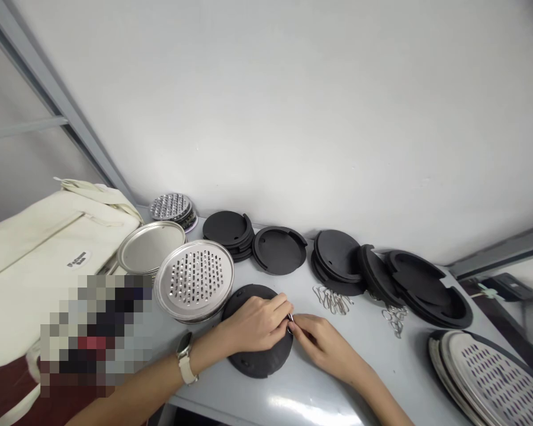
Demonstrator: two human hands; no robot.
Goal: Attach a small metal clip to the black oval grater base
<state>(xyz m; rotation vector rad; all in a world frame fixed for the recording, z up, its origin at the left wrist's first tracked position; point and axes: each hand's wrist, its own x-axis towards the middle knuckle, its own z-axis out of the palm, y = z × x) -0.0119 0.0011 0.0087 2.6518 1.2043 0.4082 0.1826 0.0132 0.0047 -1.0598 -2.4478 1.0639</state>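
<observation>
A round black lid-like disc (266, 368) lies on the grey table in front of me, partly hidden by my left hand (258, 322). My left hand rests over the disc with its fingers closed at the right edge. From the right, my right hand (317, 343) meets it, thumb and forefinger pinched. A small shiny metal clip (290, 318) shows between the fingertips of both hands, at the disc's rim. How the clip sits on the disc is hidden by my fingers. A pale-strapped watch (186, 361) is on my left wrist.
Perforated metal grater discs (198, 278) and plain metal discs (151, 245) stand stacked at left. Black discs (337, 254) line the wall. Loose wire clips (333, 300) and rings (395, 319) lie nearby. A cream bag (39, 254) is far left; more graters (500, 373) are at right.
</observation>
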